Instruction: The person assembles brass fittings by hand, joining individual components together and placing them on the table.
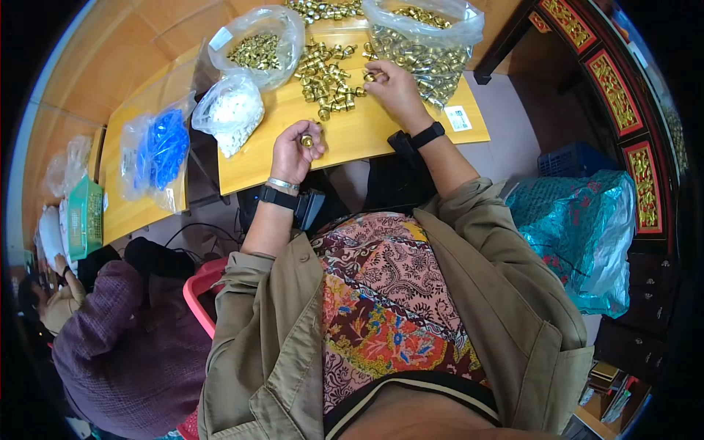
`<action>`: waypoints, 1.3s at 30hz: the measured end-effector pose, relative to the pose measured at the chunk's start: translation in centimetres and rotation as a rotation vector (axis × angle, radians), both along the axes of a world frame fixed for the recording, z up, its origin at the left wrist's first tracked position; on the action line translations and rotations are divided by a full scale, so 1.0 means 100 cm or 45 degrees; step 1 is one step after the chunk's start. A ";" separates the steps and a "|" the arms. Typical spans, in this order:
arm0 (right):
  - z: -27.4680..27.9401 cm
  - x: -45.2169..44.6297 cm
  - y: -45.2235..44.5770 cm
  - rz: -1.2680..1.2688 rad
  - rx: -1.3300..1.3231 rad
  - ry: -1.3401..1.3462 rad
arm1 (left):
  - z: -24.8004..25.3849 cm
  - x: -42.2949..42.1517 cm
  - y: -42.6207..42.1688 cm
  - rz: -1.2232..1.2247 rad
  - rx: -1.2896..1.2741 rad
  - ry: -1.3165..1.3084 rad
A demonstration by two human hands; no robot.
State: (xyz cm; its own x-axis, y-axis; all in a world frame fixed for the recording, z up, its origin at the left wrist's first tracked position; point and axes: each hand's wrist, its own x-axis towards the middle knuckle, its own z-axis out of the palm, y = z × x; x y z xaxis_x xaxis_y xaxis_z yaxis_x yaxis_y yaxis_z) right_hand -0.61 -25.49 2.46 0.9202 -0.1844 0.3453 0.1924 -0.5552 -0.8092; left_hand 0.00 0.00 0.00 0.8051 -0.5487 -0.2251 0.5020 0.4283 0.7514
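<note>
Your left hand [295,152] is over the near edge of the yellow table [370,141], its fingers curled in with little gap left, and they have hold of a brass fitting [306,140] whose round end faces up at you. Your right hand [397,89] reaches farther forward over the tabletop, thumb and forefinger drawn close together around a second fitting [372,76] at the right side of the loose pile [323,79]; how firmly they grip it, you cannot tell from here. That pile spreads across the table in front of and between your hands, its pieces lying at all angles. Just beyond your right hand stands an open clear bag [433,55] full of more brass fittings, and a white label [456,118] lies near the table's right corner. To the left of the pile sits another open clear bag [254,55] with small brass parts in it, and nearer you, a bag of white pieces [229,110]. Farther left, a bag of blue pieces [166,149] lies on the wood, with a green basket [76,220] past it. Beside you on the left is a person in a purple jacket [128,359], next to a red chair [199,293].
</note>
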 end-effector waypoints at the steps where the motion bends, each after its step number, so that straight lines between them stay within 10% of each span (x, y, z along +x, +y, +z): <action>1: 0.004 -0.002 0.004 0.077 0.097 -0.051 | 0.001 0.000 0.001 -0.043 -0.013 -0.026; 6: 0.022 -0.019 0.036 0.688 0.791 0.054 | 0.014 -0.015 -0.010 -0.093 0.005 -0.033; 10: 0.015 -0.026 0.056 0.940 0.702 0.208 | 0.016 -0.022 -0.011 -0.213 -0.079 0.039; 39: 0.003 -0.033 0.072 0.817 0.087 0.050 | 0.009 -0.019 -0.012 -0.265 -0.374 0.187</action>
State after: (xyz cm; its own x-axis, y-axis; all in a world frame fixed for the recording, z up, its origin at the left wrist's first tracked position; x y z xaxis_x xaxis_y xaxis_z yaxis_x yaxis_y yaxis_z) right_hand -3.96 -18.24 2.81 0.8666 0.3861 0.3160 0.4383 -0.2865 -0.8519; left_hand -1.91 -1.18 0.88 0.6407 -0.7551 -0.1389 0.6940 0.4922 0.5254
